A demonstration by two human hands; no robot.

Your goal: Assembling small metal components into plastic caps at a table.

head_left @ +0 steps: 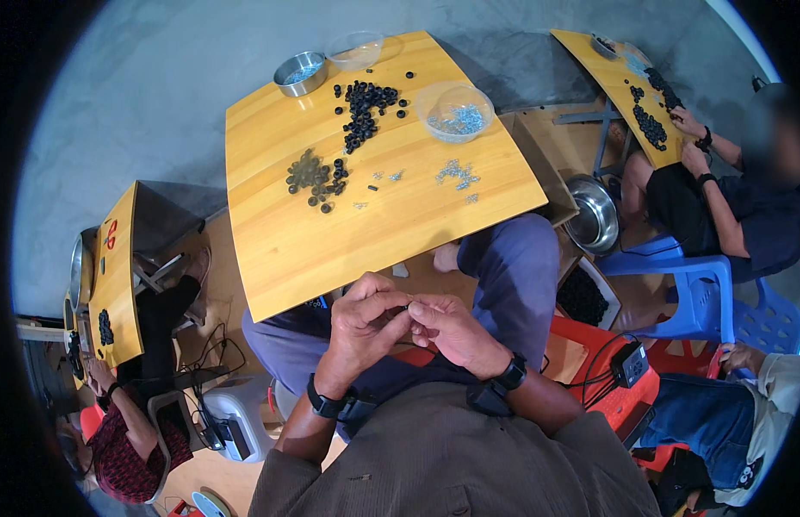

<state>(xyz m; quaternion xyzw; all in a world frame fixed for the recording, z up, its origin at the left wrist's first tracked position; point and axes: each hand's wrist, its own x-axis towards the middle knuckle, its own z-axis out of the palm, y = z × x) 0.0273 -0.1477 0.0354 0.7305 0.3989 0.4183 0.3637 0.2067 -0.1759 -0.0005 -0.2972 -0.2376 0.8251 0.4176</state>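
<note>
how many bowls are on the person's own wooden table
3: a metal bowl at the far left corner, a clear plastic bowl beside it, another clear bowl of small metal parts far right.

Even, soft light fills the room from overhead, bright enough to show every colour cleanly. The wooden worktop [374, 207] glows warm yellow, with a pale sheen toward its far edge, and throws a soft shadow on the grey floor [159, 86] beyond its far left corner. A steel bowl [594, 215] on the floor at the right catches a white glare. Straight edges bow outward near the rim, where a black circular border closes the view. Detail is sharp at the centre and softer toward the edges.
</note>
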